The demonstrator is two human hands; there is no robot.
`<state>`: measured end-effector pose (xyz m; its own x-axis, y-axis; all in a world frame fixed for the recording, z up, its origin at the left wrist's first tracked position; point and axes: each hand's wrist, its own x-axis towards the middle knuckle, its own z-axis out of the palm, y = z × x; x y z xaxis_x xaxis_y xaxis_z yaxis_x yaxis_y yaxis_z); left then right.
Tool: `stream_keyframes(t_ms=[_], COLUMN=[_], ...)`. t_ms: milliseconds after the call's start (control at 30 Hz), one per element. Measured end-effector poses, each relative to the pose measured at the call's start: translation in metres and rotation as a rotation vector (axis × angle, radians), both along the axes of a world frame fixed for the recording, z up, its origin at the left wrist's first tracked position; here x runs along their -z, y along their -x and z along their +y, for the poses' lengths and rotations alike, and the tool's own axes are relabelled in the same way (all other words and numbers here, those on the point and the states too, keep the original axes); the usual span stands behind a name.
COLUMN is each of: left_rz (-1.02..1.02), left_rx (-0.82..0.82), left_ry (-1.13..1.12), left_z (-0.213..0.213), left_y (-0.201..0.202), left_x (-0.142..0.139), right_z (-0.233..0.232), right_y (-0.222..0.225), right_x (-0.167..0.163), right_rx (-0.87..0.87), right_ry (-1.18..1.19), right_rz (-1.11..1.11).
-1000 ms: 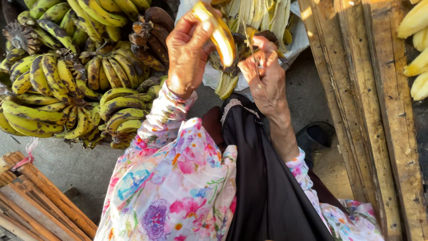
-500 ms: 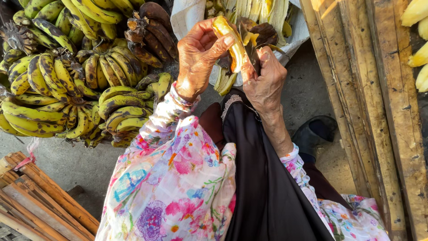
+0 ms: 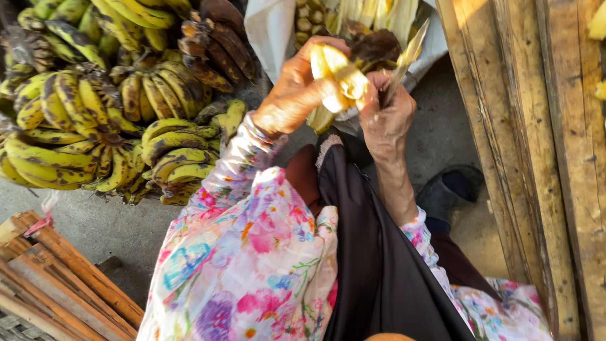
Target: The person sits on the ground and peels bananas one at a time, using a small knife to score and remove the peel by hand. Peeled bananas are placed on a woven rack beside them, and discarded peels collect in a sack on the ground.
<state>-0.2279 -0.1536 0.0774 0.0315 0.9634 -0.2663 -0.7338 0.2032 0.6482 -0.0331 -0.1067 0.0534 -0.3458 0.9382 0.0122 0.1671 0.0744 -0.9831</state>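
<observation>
While the left hand (image 3: 293, 95) grips a half-peeled banana (image 3: 334, 76), the right hand (image 3: 385, 113) clutches a knife (image 3: 407, 53), so looks like mid-peel, next cut needing a careful angle.

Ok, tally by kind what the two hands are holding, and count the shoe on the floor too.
peeled banana: 1, in the left hand
knife: 1, in the right hand
dark shoe: 1
Total: 3
</observation>
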Motion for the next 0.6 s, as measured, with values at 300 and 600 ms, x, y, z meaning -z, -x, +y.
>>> stream_keyframes(t_ms=[300, 600], left_rz=[0.328, 0.388], left_rx=[-0.069, -0.043], left_ry=[-0.108, -0.177], left_z=[0.011, 0.011], left_y=[0.001, 0.009], left_x=[-0.009, -0.019], right_z=[0.009, 0.004], right_y=[-0.002, 0.002], right_x=[-0.014, -0.023], right_rx=[0.036, -0.132], right_ry=[0.626, 0.47], right_rz=[0.664, 0.266])
